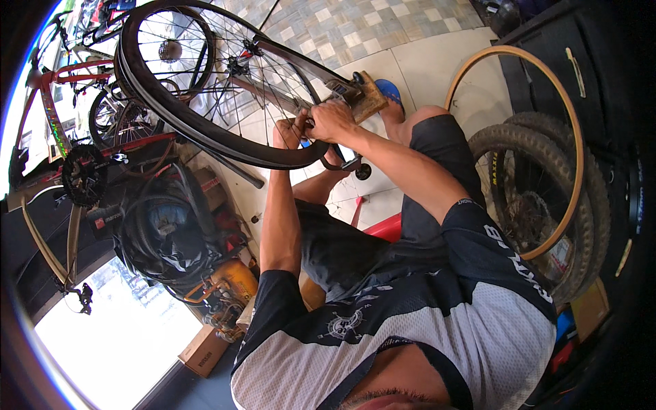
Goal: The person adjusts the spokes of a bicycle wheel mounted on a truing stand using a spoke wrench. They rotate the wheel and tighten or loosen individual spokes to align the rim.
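Evidently, both hands meet at the near end of a spoked bicycle wheel (205,135), which is mounted in a metal stand (307,68) above the tiled floor (424,61). Seen obliquely, the wheel makes a long oval whose long axis slants from upper left, far from the person, to lower right, close to the knees. Its hub (238,66) sits between the stand's arms, which stretch toward the wooden base (370,99); one edge of that base lies just beside a blue sandal (388,92). The left hand (290,131) is curled at the inner side of the rim, fingers bent; the right hand (333,121) is closed beside it, nearly touching. What their fingertips pinch is hidden. To the right, a tan hoop (579,137) stands upright in front of knobby tyres (540,145).
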Action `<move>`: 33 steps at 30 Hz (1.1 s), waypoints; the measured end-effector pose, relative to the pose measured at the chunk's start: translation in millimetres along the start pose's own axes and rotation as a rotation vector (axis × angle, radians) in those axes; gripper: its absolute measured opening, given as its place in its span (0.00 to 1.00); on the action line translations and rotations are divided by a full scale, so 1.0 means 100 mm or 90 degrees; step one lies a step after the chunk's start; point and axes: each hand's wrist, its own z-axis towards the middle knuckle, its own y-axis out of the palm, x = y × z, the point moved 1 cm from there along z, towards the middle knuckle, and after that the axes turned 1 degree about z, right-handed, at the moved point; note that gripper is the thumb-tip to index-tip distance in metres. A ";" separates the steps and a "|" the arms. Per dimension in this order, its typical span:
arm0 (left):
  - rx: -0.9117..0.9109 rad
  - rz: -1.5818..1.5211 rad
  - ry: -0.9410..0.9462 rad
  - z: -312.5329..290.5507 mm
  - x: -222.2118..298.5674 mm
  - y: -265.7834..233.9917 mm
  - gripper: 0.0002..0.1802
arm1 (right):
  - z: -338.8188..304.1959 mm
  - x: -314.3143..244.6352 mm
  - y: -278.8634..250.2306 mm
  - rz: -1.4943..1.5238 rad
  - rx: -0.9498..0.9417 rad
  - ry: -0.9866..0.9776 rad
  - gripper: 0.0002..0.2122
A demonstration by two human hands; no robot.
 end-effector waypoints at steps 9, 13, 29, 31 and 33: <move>-0.101 -0.175 -0.018 -0.05 -0.24 -0.06 0.23 | 0.02 0.20 0.17 0.214 -0.070 0.005 0.17; -0.089 -0.148 0.046 -0.04 -0.17 -0.01 0.22 | 0.06 0.33 0.16 0.291 -0.140 -0.032 0.14; 0.026 -0.020 -0.002 -0.08 -0.04 0.06 0.23 | 0.05 0.41 0.29 0.473 -0.132 0.071 0.18; -0.007 -0.149 -0.047 -0.11 -0.21 -0.10 0.21 | 0.07 0.34 0.29 0.450 -0.120 0.047 0.12; 0.034 -0.237 -0.086 -0.21 -0.12 -0.09 0.18 | 0.06 0.43 0.30 0.571 -0.151 0.137 0.09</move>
